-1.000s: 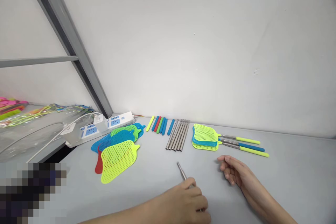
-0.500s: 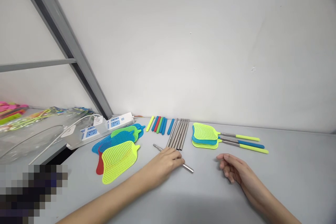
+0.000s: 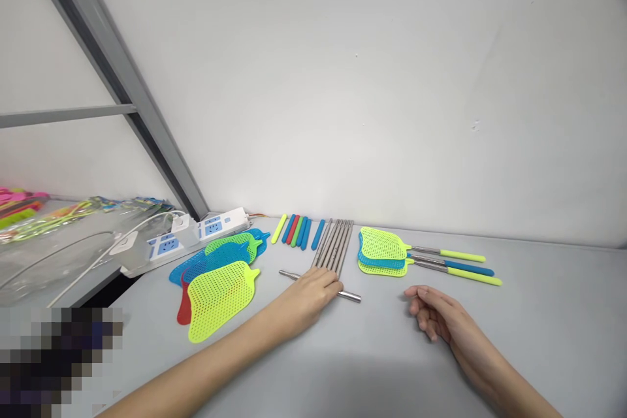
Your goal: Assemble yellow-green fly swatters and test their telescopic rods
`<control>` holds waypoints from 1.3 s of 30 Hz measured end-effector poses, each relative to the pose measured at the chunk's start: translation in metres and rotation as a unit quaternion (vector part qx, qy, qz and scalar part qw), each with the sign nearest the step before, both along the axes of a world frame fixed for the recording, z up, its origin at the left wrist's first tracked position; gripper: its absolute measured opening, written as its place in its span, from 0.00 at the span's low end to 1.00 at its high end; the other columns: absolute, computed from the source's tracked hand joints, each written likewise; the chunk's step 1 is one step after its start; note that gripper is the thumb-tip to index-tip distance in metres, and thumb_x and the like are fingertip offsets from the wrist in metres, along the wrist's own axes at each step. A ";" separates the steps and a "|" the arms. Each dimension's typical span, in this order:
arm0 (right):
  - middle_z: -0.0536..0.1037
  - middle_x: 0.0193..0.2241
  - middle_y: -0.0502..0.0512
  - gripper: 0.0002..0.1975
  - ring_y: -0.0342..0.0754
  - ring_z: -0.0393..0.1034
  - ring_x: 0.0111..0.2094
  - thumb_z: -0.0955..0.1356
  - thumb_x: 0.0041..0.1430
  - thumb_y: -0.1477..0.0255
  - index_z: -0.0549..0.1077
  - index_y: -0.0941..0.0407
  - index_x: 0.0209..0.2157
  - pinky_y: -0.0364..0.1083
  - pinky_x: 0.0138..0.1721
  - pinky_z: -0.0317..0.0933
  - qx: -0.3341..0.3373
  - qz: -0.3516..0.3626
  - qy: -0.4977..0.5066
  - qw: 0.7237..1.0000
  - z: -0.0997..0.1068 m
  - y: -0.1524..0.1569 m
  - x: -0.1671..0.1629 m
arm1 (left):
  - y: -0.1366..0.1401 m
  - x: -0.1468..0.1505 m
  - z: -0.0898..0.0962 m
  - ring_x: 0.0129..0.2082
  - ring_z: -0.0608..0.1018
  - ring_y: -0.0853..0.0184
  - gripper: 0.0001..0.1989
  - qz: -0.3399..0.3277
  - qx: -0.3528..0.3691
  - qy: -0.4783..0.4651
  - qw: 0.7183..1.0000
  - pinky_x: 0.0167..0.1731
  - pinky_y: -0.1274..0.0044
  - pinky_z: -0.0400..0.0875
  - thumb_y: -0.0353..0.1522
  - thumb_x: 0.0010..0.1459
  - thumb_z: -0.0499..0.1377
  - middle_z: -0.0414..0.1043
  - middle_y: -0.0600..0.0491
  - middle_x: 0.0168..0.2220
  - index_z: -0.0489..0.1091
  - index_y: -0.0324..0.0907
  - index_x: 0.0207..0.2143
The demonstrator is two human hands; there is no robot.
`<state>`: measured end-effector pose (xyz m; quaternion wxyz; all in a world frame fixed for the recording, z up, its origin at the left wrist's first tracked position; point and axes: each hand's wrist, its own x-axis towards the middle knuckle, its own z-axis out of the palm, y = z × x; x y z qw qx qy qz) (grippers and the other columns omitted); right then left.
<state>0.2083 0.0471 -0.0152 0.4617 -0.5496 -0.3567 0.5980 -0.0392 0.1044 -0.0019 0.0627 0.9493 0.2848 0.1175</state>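
Observation:
My left hand (image 3: 313, 290) is closed over a metal rod (image 3: 351, 296) lying low against the tabletop. Both ends of the rod stick out, the thinner one to the left; its middle is hidden under the fingers. Just beyond, several similar metal rods (image 3: 337, 241) lie side by side, their near ends partly covered by that hand. My right hand (image 3: 435, 313) rests on its side on the table, fingers loosely curled and apart, holding nothing. Beyond it lie three fly swatters with metal shafts and coloured grips, including a yellow-green swatter (image 3: 385, 245) on top.
Loose perforated swatter heads, such as a yellow-green head (image 3: 223, 300), overlap at the left. Coloured grip sleeves (image 3: 296, 231) line up near the wall. A white power strip (image 3: 215, 227) with cables sits at the left edge, near plastic bags (image 3: 93, 228).
My left hand has pushed the metal rod slightly away, up to the row of rods, and turned it more crosswise. My right hand has stayed in place.

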 end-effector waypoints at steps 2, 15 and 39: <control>0.68 0.23 0.52 0.14 0.41 0.59 0.21 0.62 0.49 0.62 0.71 0.58 0.31 0.40 0.19 0.53 0.003 0.006 -0.007 1.000 -0.001 0.000 0.001 | -0.007 0.003 0.004 0.35 0.65 0.67 0.14 -0.010 0.009 0.014 1.000 0.37 0.75 0.58 0.20 0.53 0.45 0.62 0.51 0.34 0.61 0.41 0.39; 0.70 0.26 0.59 0.20 0.46 0.64 0.27 0.58 0.53 0.59 0.70 0.62 0.25 0.46 0.31 0.56 -0.058 0.269 0.170 0.946 0.018 -0.027 -0.043 | -0.041 0.039 0.026 0.29 0.64 0.69 0.07 -0.109 0.138 0.041 0.983 0.29 0.77 0.59 0.24 0.55 0.45 0.61 0.51 0.28 0.62 0.36 0.31; 0.66 0.20 0.53 0.14 0.43 0.58 0.22 0.61 0.53 0.69 0.71 0.60 0.39 0.44 0.28 0.53 -0.065 0.169 0.226 0.957 -0.001 0.010 0.012 | 0.015 -0.091 0.021 0.51 0.58 0.58 0.21 0.301 -0.023 0.070 0.951 0.47 0.63 0.54 0.43 0.53 0.46 0.54 0.50 0.53 0.57 0.49 0.50</control>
